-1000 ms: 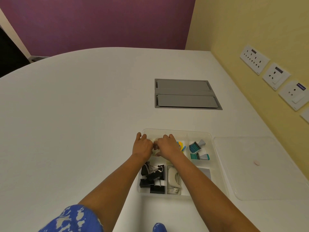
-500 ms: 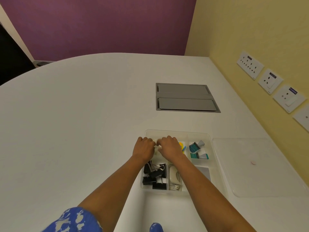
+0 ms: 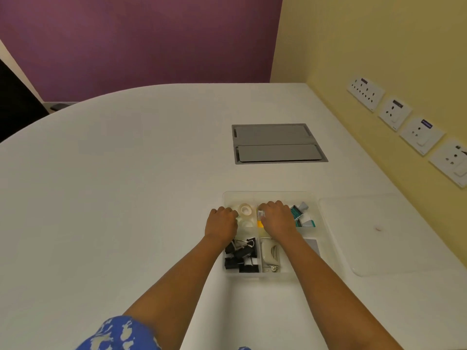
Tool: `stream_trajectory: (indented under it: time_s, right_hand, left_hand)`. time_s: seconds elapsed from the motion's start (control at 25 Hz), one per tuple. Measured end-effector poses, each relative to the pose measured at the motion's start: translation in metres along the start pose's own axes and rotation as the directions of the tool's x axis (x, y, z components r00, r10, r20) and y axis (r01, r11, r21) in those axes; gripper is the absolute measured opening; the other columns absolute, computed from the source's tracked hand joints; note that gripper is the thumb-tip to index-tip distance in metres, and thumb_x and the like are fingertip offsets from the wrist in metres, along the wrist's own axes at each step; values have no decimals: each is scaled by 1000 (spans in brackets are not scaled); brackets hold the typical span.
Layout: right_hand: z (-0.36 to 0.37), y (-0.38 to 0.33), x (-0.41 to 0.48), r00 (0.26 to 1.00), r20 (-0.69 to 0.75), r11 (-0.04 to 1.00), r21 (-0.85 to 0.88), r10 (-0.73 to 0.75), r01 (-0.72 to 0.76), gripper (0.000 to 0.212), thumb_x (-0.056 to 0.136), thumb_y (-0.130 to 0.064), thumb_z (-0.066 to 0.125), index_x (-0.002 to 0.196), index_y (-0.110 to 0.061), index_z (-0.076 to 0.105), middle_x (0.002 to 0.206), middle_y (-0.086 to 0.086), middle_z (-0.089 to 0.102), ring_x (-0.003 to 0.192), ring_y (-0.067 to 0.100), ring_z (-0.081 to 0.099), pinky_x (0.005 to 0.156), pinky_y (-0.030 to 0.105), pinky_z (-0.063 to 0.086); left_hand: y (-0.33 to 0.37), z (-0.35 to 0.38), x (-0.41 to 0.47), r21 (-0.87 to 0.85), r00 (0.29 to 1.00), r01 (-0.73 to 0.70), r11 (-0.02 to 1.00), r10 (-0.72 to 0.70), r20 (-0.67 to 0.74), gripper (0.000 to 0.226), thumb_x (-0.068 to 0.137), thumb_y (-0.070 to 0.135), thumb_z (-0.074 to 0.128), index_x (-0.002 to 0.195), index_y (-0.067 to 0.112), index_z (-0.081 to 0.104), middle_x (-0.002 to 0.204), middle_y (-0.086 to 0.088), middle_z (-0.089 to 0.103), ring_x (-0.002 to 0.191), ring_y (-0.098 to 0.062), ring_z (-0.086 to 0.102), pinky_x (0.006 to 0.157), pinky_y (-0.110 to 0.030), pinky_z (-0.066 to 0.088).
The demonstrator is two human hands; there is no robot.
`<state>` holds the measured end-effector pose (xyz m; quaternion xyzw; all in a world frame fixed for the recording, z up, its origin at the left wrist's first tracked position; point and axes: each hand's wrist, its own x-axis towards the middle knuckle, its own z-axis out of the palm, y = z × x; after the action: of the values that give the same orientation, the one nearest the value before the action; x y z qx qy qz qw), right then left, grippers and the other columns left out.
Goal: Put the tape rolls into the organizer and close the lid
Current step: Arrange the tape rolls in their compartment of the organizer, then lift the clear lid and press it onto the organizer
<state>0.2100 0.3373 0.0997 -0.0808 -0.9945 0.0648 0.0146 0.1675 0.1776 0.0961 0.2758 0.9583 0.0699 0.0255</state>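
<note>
Clear plastic organizer (image 3: 326, 238): sits low and right of centre in the frame on the white worktop (image 3: 126, 198), lid off, compartments open.
Tape rolls (image 3: 245, 210): one clear roll now shows in the upper-left compartment, with what looks like a second pale roll just below it, half hidden.
What changed: a second ago both hands were bunched together over that compartment and hid the rolls; they have since drawn apart, so the rolls appear to be set down inside.
Left hand (image 3: 222, 223): at the organizer's left edge, just beside the rolls; fingers curled under, so I cannot tell whether they pinch anything.
Right hand (image 3: 276, 218): over the middle upper compartment, above a yellow item (image 3: 260, 224); fingers curled, grip hidden.
Lid (image 3: 394, 233): flat on the worktop at the right of the frame, just beside the organizer, untouched.
Other contents: black binder clips (image 3: 241, 256) lower left, teal clips (image 3: 300, 215) upper right.
Meaning for the task: placing seems done or nearly so; closing the lid is what remains, likely a reach to the right.
</note>
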Motion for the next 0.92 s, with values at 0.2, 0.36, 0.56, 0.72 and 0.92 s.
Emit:
stream_trajectory:
  time_s: [0.2, 0.36, 0.56, 0.72, 0.92]
  right_hand:
    - [-6, 49, -7, 996, -40, 996, 41, 84, -82, 33, 93, -11, 47, 124, -13, 58, 120, 11, 64, 114, 31, 53, 91, 37, 40]
    - [-13, 115, -9, 990, -81, 992, 69, 112, -107, 32, 96, -15, 47, 126, -15, 57, 124, 8, 63, 114, 28, 53, 90, 35, 41]
    - [-24, 225, -18, 988, -77, 991, 32, 133, -131, 33, 96, -18, 49, 129, -15, 54, 124, 7, 63, 113, 27, 54, 90, 34, 42]
    - [-28, 304, -28, 977, -9, 977, 4, 213, -213, 37, 97, -22, 48, 133, -15, 48, 128, 6, 58, 118, 25, 51, 95, 32, 41]
    - [-25, 378, -43, 928, 64, 930, -46, 366, -364, 43, 96, -25, 48, 136, -9, 42, 135, 11, 50, 123, 26, 49, 99, 34, 43]
  left_hand:
    - [40, -1, 14, -18, 999, -25, 1000, 25, -30, 32, 97, 15, 42, 124, 14, 60, 126, -5, 62, 117, -23, 53, 96, -33, 38]
    - [99, 2, 45, -52, 999, -18, 999, 16, -37, 32, 97, 17, 43, 123, 13, 61, 127, -6, 62, 118, -24, 53, 97, -35, 37]
    - [206, 14, 89, -197, 994, 29, 980, -48, -93, 33, 98, 20, 45, 129, 15, 56, 132, -6, 59, 121, -23, 51, 100, -33, 37]
    - [277, 32, 105, -249, 996, 54, 967, -70, -58, 35, 100, 22, 44, 133, 16, 51, 136, -5, 56, 124, -22, 49, 102, -33, 36]
    - [326, 54, 117, -344, 981, 186, 921, -157, 111, 47, 98, 19, 46, 142, 12, 36, 146, -9, 41, 132, -26, 39, 107, -35, 34]
